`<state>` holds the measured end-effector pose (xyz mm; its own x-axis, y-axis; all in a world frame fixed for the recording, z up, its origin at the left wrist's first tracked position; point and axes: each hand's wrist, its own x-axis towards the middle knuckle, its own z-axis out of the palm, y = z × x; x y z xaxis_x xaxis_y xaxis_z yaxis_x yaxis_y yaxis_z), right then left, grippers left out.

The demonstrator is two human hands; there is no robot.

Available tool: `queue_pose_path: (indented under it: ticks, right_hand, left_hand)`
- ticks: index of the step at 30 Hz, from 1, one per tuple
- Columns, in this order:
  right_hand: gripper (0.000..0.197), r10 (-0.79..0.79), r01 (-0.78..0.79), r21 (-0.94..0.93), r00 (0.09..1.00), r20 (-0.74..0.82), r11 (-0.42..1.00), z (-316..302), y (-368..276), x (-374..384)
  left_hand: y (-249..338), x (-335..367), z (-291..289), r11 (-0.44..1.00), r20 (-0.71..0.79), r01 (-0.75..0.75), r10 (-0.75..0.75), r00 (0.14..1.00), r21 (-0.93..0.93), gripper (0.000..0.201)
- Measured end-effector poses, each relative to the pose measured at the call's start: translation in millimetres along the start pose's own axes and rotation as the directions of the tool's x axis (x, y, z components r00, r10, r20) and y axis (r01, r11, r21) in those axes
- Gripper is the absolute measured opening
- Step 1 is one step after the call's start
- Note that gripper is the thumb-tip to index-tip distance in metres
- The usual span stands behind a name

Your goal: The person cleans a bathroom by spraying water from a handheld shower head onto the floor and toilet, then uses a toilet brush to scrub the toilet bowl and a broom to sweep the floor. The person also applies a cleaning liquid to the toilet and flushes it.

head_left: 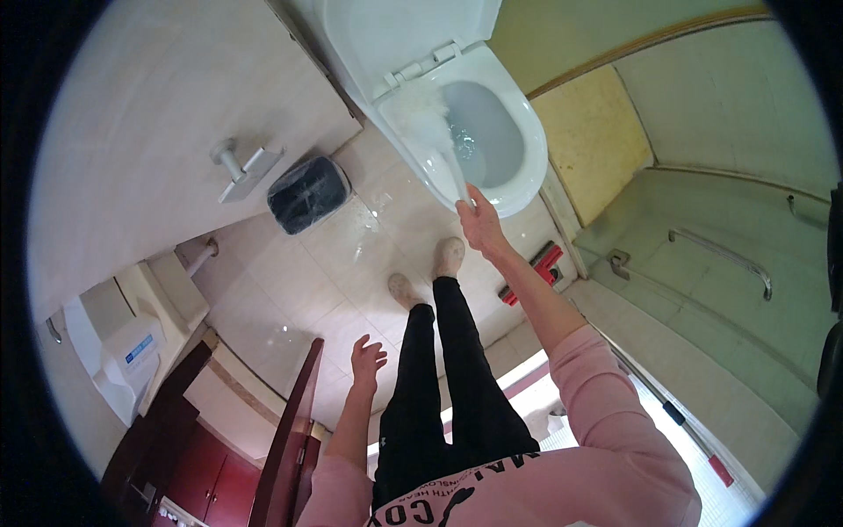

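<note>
My right hand (480,225) is wrapped round the handle of a white toilet brush (424,119). The brush's fluffy head lies over the left side of the toilet (525,132) seat, near the hinge; whether it presses on the surface I cannot tell. Water shows in the bowl, and the toilet lid (399,31) is raised. Off to the left of my legs, my left hand (367,360) hangs in the air with its fingers apart, holding nothing.
A lined black waste bin (309,195) stands left of the toilet, near a paper holder (250,174) on the wall. A red floor squeegee head (533,272) lies right of my feet. A glass shower door (694,255) is at the right; a dark red door (290,439) is lower left.
</note>
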<state>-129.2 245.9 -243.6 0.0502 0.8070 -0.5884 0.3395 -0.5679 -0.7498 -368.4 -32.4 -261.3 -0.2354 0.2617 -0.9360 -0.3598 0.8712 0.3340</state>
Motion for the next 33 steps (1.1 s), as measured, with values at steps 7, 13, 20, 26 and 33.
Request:
queue_pose_path:
  ticks: [7,13,20,26,33]
  right_hand:
    - [0.042,0.221,-0.221,0.037,0.975,0.026,0.974,-10.7,21.7,67.1]
    - [0.044,0.346,-0.345,-0.057,0.938,0.000,0.937,-20.0,60.1,178.9]
    - [0.040,0.118,-0.120,-0.001,0.980,0.158,0.993,-66.2,9.9,85.8]
    - [0.042,-0.098,0.099,0.028,0.994,-0.037,0.995,-123.5,-34.8,14.3]
    - [0.046,-0.302,0.278,-0.132,0.927,-0.224,0.952,-47.0,-17.3,107.0]
  left_hand:
    - [-13.2,-11.7,-23.6,0.998,-0.143,0.065,-0.065,0.988,-0.001,0.048]
    - [-21.1,-11.3,-0.5,0.987,-0.167,0.133,-0.146,0.975,-0.088,0.047]
    - [-7.6,-21.1,37.6,0.988,-0.107,0.116,-0.126,0.986,-0.098,0.048]
    - [16.0,-21.4,54.7,0.996,-0.041,0.037,-0.041,0.998,-0.083,0.050]
    - [10.2,-25.2,36.4,0.999,0.001,-0.030,0.030,1.000,-0.040,0.048]
